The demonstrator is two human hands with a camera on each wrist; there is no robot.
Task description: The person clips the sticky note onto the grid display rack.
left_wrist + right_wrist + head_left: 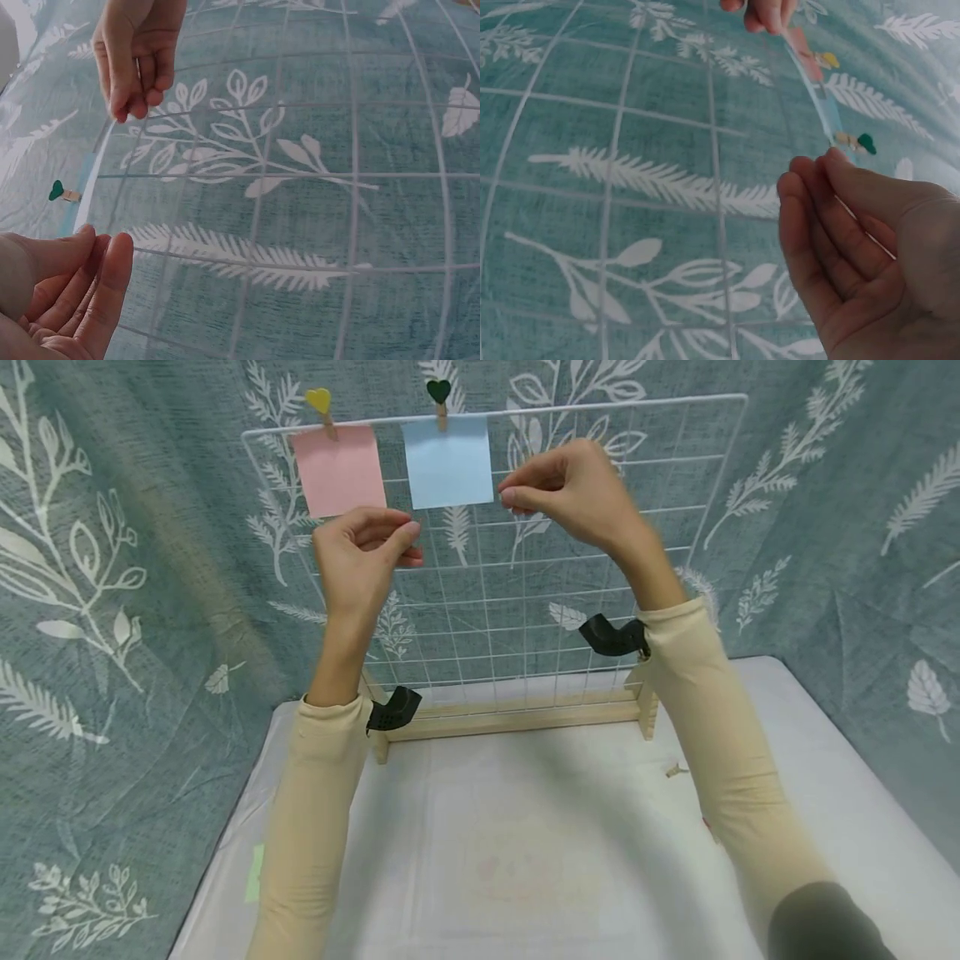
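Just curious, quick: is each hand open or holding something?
Left hand: by the blue note, lower left; can't tell if holding it.
Right hand: by its lower right; can't tell either.

No text, label, brand, number or sign can be read in the 3 views

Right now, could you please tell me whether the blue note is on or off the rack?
On: a green-heart peg clips the blue note to the top of the rack.

L grip (pixel 81 298) nr blue note (pixel 85 168), grn clip (pixel 57 190), grid (pixel 355 175)
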